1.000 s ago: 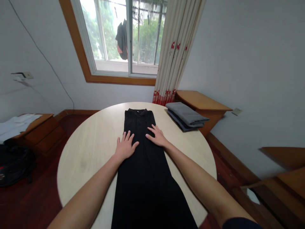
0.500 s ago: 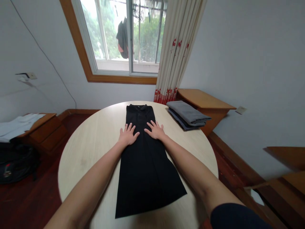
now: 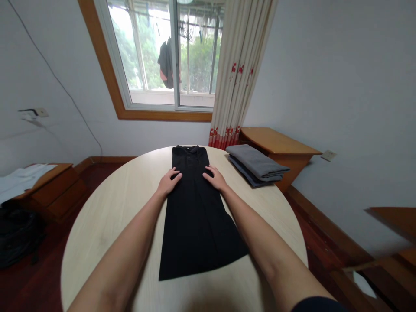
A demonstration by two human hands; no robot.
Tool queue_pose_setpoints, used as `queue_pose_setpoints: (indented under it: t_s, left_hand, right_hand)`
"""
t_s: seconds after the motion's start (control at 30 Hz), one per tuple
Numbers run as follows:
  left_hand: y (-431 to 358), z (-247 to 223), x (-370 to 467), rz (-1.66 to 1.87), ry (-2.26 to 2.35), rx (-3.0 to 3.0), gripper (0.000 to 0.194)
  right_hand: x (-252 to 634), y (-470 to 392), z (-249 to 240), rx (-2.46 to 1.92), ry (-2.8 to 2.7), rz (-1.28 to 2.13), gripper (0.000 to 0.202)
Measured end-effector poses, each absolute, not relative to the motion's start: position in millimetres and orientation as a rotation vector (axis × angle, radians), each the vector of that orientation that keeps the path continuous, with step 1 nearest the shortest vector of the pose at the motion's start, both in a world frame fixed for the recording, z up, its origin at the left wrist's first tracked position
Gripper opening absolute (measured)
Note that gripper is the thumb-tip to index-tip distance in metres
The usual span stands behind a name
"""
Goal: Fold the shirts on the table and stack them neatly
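Observation:
A black polo shirt point(image 3: 195, 216) lies lengthwise on the round table point(image 3: 107, 208), folded narrow, its collar at the far end and its hem flaring toward me. My left hand point(image 3: 168, 181) rests on the shirt's left edge below the collar. On the opposite edge, my right hand point(image 3: 216, 178) touches the cloth at the same height. Both hands have their thumbs on the black fabric, apart from the fingers, and neither grips a fold that I can see. The outer fingertips are partly hidden at the edges.
Folded grey and dark garments point(image 3: 256, 164) are stacked at the table's right back. Beyond them stands a wooden desk point(image 3: 276, 141), beside a floral curtain point(image 3: 232, 78). A wooden cabinet point(image 3: 48, 186) with white cloth and a black bag point(image 3: 19, 236) are at the left.
My hands have moved outward from the shirt's middle to its two side edges, with fingers less spread. The view has tilted slightly upward. The shirt still lies flat.

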State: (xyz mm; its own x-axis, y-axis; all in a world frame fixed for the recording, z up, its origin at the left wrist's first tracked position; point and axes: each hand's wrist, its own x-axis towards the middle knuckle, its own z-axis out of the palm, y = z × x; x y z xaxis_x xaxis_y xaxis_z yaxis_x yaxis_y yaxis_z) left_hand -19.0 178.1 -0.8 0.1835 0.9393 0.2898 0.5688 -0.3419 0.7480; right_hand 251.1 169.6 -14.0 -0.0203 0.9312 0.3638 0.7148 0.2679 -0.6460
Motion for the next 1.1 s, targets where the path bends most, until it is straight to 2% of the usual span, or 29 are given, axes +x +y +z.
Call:
queue_pose_setpoints:
  t_s: [0.3, 0.43, 0.63, 0.83, 0.97, 1.1]
  left_hand:
    - [108.6, 0.7, -39.0, 0.904, 1.162, 1.986, 0.063]
    - [62.5, 9.2, -39.7, 0.790, 1.136, 2.060, 0.056]
    - [2.3, 35.2, 0.6, 0.673, 1.001, 2.481, 0.033]
    - [-31.7, 42.4, 31.0, 0.351, 0.626, 2.712, 0.042]
    - [-35.5, 38.1, 36.0, 0.366, 0.588, 2.756, 0.021]
    - [-35.1, 45.0, 32.9, 0.403, 0.475, 2.752, 0.018]
  right_hand:
    - [253.5, 75.5, -16.2, -1.296, -1.949, 0.547, 0.036]
    - [249.3, 52.9, -14.3, -1.314, -1.950, 0.506, 0.031]
    - [259.0, 49.8, -12.5, -1.227, -1.837, 0.592, 0.041]
    - [267.6, 49.1, -9.2, -1.184, -1.823, 0.665, 0.041]
    - [265.4, 49.1, -9.6, -1.203, -1.817, 0.656, 0.041]
    - [264.9, 48.6, -9.8, -1.212, -1.833, 0.634, 0.039]
